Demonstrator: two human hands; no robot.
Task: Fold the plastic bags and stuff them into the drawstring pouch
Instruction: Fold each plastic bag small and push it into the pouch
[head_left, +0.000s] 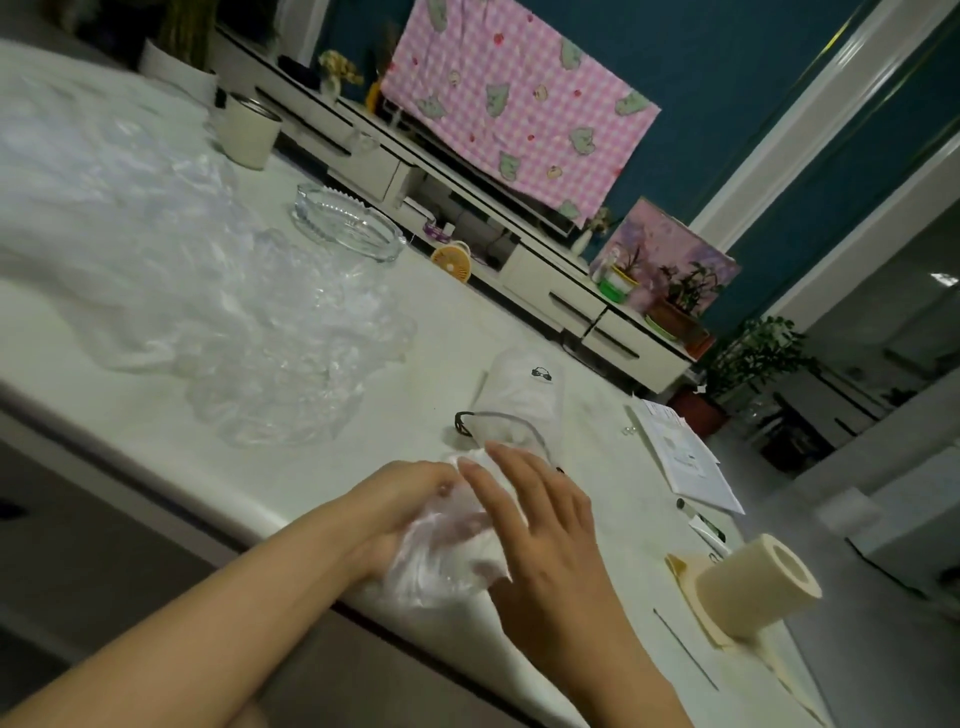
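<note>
A crumpled clear plastic bag lies at the table's near edge between my hands. My left hand grips its left side with curled fingers. My right hand lies over its right side with straight fingers pressing it down. Just beyond the hands lies the translucent drawstring pouch, with a dark cord around its mouth and a small black print on it; its mouth faces my hands and white plastic shows inside. A heap of several loose clear plastic bags covers the table's left part.
A glass ashtray stands behind the heap and a cream mug farther back. A paper roll stands at the right, with a leaflet and a small tube nearby. The white table ends at its near edge below my forearms.
</note>
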